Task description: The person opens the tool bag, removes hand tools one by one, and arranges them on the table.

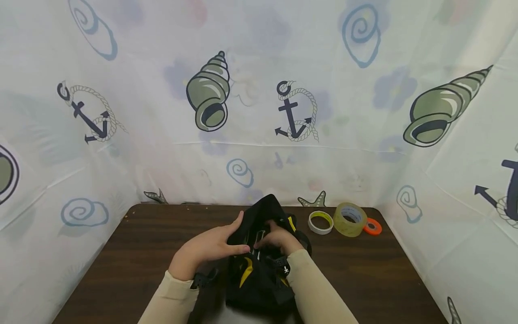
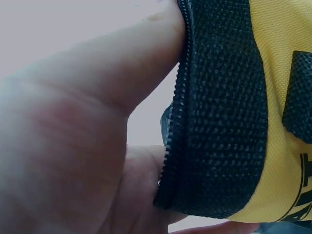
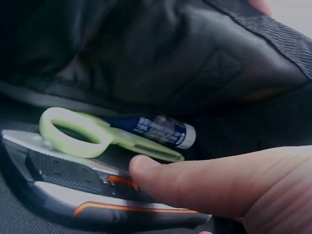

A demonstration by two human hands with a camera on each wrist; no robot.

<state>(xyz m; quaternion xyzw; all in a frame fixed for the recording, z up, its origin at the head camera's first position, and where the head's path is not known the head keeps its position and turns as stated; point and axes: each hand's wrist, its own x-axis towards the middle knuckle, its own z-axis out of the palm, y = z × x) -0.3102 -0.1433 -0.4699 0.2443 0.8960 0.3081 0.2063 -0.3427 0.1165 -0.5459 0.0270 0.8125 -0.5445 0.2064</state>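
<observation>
A black bag with yellow patches point(image 1: 259, 288) stands on the table with its top unzipped. My left hand point(image 1: 210, 247) grips its left rim, thumb on one side and fingers on the other; the zipper edge point(image 2: 178, 112) shows between them. My right hand point(image 1: 279, 238) reaches into the opening. Inside, its thumb point(image 3: 195, 183) lies on a black and grey utility knife point(image 3: 63, 170) with orange trim, and a fingertip shows at the knife's lower side. Beside the knife lie green scissors point(image 3: 78, 131) and a blue glue stick with a white end point(image 3: 165, 131).
Right of the bag, near the table's back edge, are a white tape roll point(image 1: 321, 222), a wide clear tape roll point(image 1: 350, 219) and a small orange roll point(image 1: 372, 226). Printed curtains point(image 1: 259, 171) surround the brown table point(image 1: 162, 229) at the back and sides.
</observation>
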